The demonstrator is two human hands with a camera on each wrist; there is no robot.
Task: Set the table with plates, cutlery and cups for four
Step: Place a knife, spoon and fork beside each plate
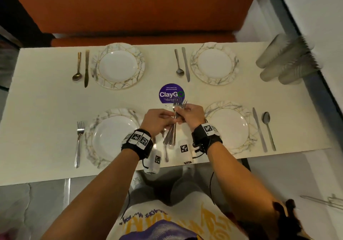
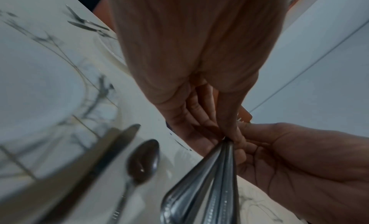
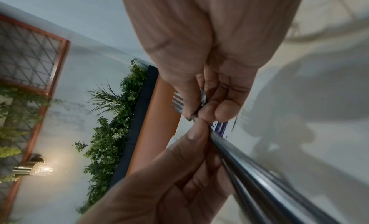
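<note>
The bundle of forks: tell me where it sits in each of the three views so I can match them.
Head: bundle of forks at centre, between both hands, tines toward the purple sticker.
Left wrist: handles fan out at bottom centre, below the left hand.
Right wrist: handles run to lower right, tines by the right hand.
Shared landmark: the purple sticker.

Four plates (image 1: 118, 66); four knives (image 1: 86, 68); four spoons (image 1: 77, 67); one laid fork (image 1: 78, 143); a held fork bunch (image 1: 174, 126), uncountable; stacked cups (image 1: 285, 59), uncountable.
</note>
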